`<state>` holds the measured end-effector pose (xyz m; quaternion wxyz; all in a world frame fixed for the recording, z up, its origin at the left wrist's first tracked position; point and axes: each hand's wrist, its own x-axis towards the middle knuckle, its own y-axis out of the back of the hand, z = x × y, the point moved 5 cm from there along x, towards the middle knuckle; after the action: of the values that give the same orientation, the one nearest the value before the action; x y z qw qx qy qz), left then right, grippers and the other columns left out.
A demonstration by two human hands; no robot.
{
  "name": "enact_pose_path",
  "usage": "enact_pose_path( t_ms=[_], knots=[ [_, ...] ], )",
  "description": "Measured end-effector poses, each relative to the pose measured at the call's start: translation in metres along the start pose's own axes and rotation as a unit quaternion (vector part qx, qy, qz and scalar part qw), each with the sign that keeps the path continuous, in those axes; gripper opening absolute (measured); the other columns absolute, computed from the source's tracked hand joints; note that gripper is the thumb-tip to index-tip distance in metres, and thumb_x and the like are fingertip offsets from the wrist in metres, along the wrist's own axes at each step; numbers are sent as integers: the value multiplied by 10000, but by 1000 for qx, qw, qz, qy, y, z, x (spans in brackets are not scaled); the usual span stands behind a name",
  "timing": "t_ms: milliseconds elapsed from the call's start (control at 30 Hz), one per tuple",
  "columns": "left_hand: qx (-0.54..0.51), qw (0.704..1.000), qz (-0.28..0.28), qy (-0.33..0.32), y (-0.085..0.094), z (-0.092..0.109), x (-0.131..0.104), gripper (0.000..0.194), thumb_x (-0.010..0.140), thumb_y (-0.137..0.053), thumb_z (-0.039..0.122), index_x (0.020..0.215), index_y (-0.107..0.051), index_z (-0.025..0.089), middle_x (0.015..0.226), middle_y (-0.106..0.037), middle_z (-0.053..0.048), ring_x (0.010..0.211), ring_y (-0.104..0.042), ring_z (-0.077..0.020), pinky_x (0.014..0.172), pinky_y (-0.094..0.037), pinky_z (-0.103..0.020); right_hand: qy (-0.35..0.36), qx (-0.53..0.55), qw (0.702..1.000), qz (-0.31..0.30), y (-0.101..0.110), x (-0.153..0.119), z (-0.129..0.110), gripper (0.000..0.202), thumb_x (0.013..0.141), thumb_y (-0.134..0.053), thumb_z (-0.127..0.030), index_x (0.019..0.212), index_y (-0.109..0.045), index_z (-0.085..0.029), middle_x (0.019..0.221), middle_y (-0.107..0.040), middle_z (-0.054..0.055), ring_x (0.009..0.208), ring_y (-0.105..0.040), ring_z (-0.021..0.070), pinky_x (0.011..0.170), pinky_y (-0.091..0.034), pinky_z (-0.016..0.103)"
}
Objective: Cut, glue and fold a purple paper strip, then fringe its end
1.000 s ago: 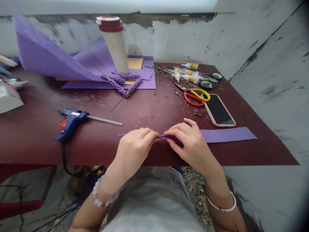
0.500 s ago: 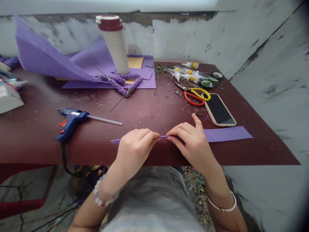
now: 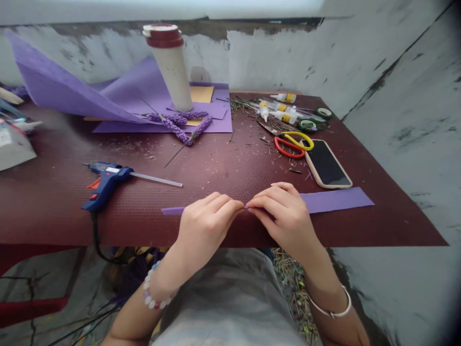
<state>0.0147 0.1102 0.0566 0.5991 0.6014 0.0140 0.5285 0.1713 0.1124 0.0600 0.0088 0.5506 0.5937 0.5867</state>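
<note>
Long flat purple paper strip (image 3: 338,200) — lies along near edge of dark red textured table (image 3: 223,168), narrow folded end out past left hand. Left hand (image 3: 209,223): thumb and fingertips pinched together on strip's narrow middle. Right hand (image 3: 283,216): thumb and fingertips pinched on strip, just beside left's. Beyond right hand — black-screened phone in pale case (image 3: 328,163), scissors with red and yellow handles (image 3: 290,144) touching it. Blue glue gun (image 3: 110,185) on its side, left.

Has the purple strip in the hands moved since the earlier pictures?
Yes, left: the right end of the purple strip sticks out less past the phone, which has stayed put.
</note>
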Motion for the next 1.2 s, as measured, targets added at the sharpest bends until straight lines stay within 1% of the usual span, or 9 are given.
enact_pose_path(
  t_ms=[133,267,333,467,633,800,967,1067,1200],
  knots=[
    [6,1000,-2,-6,1,2,0,147,1015,-595,128,930,-701,182,838,-759,-2,741,-651,-150,672,-488,-284,6,-7,1000,13,1,1,-2,189,990,-605,-113,852,-686,-213,817,-769,11,759,-667,169,863,-479,366],
    [13,999,-3,-34,1,5,2,144,1026,-562,122,1004,-699,160,895,-761,-27,801,-649,-170,738,-497,-308,23,-27,999,28,1,0,-6,182,984,-601,-97,867,-694,-201,825,-773,25,773,-676,176,863,-489,362],
    [25,999,-3,-45,1,6,2,169,1038,-536,125,1009,-700,156,896,-764,-31,804,-648,-175,758,-490,-323,23,-39,999,24,0,0,-7,182,989,-594,-95,882,-696,-201,834,-773,22,783,-682,173,902,-483,366],
    [49,997,-14,-49,0,5,2,208,1046,-524,130,941,-699,172,837,-764,-13,736,-644,-172,718,-458,-337,15,-51,999,-9,-4,-2,-6,161,1008,-590,-127,912,-693,-206,857,-774,9,806,-694,163,1034,-433,389],
    [63,997,-4,-33,4,-2,2,118,1022,-600,174,963,-703,166,827,-758,-12,736,-648,-181,734,-470,-334,12,-69,998,0,1,-3,0,173,1002,-602,-108,889,-680,-213,839,-780,-12,802,-702,160,1047,-387,401],
    [78,996,2,-37,4,-4,0,184,1027,-575,149,899,-704,175,760,-746,-6,688,-637,-170,721,-487,-326,-3,-61,998,-21,1,-2,4,129,1001,-622,-142,922,-696,-213,885,-788,-2,839,-714,174,1097,-350,429],
    [57,997,13,-44,4,-1,0,146,1025,-591,155,946,-712,173,796,-768,-7,716,-664,-162,733,-497,-318,13,-82,997,-6,3,-3,2,218,1023,-581,-156,867,-722,-210,716,-723,-27,686,-651,145,1088,-380,435],
    [54,998,15,-34,6,-4,-1,111,1018,-615,179,985,-720,164,839,-781,-18,759,-686,-173,738,-507,-318,17,-100,995,1,6,-4,4,244,1023,-578,-152,838,-724,-216,698,-712,-32,662,-643,139,1115,-371,453],
    [61,997,24,-29,6,-5,-4,110,1000,-637,156,929,-720,169,797,-776,1,693,-678,-165,686,-494,-308,22,-101,995,-12,4,-3,1,146,1018,-612,-177,969,-744,-218,802,-769,-12,739,-697,156,1185,-310,493]
  ],
)
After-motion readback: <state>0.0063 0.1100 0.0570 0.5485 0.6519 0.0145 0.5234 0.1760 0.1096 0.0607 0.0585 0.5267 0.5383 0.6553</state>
